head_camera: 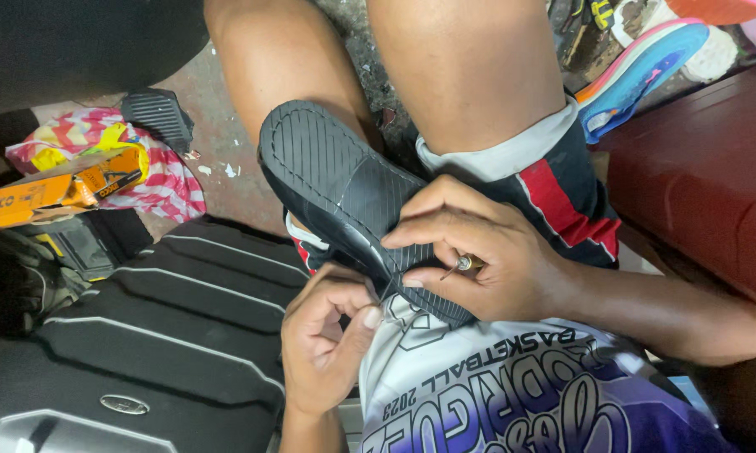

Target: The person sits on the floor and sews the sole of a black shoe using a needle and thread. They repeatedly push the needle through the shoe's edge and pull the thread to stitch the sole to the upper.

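Note:
A black shoe (336, 180) lies sole-up across my lap, its ribbed sole facing me. My right hand (487, 252) presses on the heel end of the sole and grips a small awl (464, 265) with a brass collar between its fingers, the metal tip pointing at the sole's edge. My left hand (323, 335) is just below the shoe, thumb and forefinger pinched together on a thin thread (386, 291) at the sole's rim. My bare knees are beyond the shoe.
A black ribbed plastic case (160, 335) fills the lower left. An orange package (59, 189) lies on a striped bag (164, 180), with a loose black sole (158, 116) beyond. A dark red box (697, 168) stands at right, colourful shoes (638, 67) behind it.

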